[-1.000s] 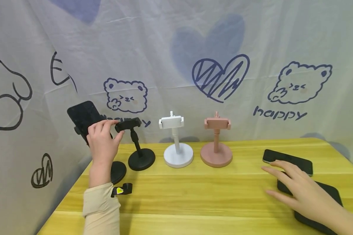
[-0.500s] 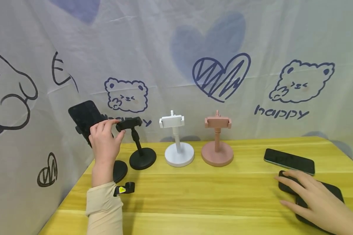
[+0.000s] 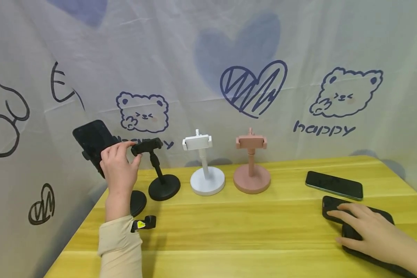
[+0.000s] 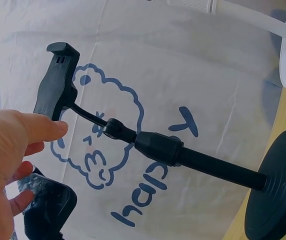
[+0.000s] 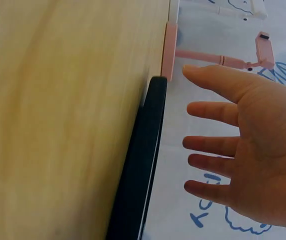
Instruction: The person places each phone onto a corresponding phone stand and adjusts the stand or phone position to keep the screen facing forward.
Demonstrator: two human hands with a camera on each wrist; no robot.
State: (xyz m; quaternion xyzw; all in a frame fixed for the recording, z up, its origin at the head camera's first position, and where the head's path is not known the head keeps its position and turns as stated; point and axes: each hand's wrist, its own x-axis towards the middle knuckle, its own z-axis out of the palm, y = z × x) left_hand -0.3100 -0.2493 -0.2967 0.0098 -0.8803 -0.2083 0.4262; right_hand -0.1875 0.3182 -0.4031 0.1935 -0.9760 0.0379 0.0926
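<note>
In the head view my left hand (image 3: 119, 166) pinches the left end of the clamp on a black phone stand (image 3: 156, 160), thumb below and index finger above. The left wrist view shows the clamp (image 4: 58, 82) tilted on its thin neck. Left of that hand a black phone (image 3: 94, 141) sits slanted in another black stand, whose round base (image 3: 138, 202) is partly covered by my wrist. My right hand (image 3: 372, 227) is over two black phones, the upper one (image 3: 330, 208) overlapping the lower one (image 3: 349, 232), fingers extended. Whether it touches them is unclear.
A white phone stand (image 3: 208, 181) and a pink phone stand (image 3: 251, 179) stand upright along the back of the wooden table (image 3: 246, 231). Another phone (image 3: 333, 185) lies flat at the back right. A printed cloth (image 3: 180, 58) hangs close behind.
My right hand has moved back and lower over the two phones, leaving the rear phone uncovered. My left hand keeps its place at the black stand's clamp. The head view has shifted slightly.
</note>
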